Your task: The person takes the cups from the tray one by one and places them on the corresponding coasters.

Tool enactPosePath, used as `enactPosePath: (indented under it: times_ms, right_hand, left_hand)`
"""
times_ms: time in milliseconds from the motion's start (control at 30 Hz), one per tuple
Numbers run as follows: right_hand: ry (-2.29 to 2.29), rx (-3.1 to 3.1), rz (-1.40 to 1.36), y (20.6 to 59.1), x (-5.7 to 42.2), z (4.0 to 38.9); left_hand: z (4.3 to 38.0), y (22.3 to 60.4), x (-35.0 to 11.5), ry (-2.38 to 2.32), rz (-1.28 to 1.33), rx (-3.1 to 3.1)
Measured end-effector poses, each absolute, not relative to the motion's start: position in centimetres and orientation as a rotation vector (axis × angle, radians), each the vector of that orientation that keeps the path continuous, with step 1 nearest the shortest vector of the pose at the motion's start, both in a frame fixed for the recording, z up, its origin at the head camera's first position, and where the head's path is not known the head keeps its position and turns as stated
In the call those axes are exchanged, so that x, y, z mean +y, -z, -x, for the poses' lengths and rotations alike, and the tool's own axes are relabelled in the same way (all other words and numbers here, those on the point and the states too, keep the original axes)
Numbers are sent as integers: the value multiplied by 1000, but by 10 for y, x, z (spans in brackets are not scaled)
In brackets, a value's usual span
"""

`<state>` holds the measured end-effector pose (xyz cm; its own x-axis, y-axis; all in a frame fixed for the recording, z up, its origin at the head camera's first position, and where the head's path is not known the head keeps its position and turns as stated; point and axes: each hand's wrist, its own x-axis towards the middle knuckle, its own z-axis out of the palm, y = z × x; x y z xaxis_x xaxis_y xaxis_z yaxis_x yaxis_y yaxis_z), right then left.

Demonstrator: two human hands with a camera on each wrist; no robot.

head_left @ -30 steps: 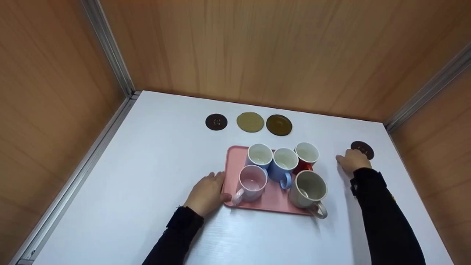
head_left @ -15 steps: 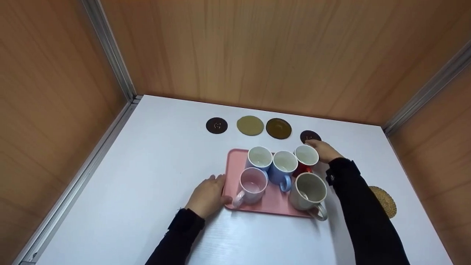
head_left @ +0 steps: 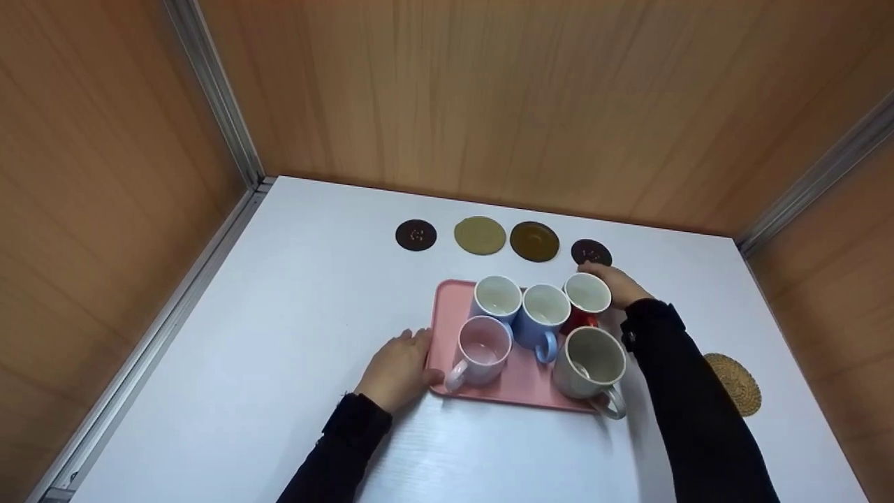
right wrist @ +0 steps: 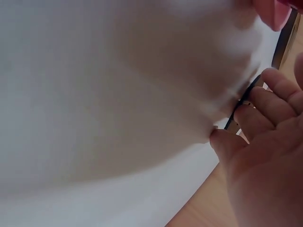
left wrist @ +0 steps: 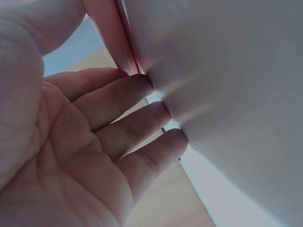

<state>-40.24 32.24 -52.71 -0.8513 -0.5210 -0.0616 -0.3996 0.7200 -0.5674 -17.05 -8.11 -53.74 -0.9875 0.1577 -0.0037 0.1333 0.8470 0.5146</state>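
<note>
My left hand rests at the left edge of a pink tray, thumb by the near corner. In the left wrist view its relaxed fingers touch the tabletop beside the tray rim. On the tray stand a pink mug, two blue mugs, a red mug and a large grey mug. Behind the red mug, my right hand touches a dark brown round coaster with its fingertips, which the right wrist view shows at the coaster's edge.
Further left along the back lie an amber coaster, an olive coaster and another dark coaster. A woven coaster lies at the right, partly behind my right sleeve. Wooden panels enclose the white table.
My right hand has moved left with the dark coaster, from the far right to the right end of the back row. The woven coaster has come into view. My left hand stays at the tray.
</note>
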Motion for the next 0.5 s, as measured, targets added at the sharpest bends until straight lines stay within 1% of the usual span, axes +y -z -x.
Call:
enactPosePath:
  times_ms: [167,267,367,500]
  right_hand:
    - [876,2731,660,531,327,399]
    - [846,2818,553,535,340,388]
    - [797,2858,392,536,362,362]
    - [713,2812,207,531,396,311]
  left_hand:
    - [171,539,-77,-846,-226,2965]
    - [171,541,-76,-858,-226,2959]
    - [171,543,-76,-854,-236,2961]
    - [171,544,-81,-828,-239,2996]
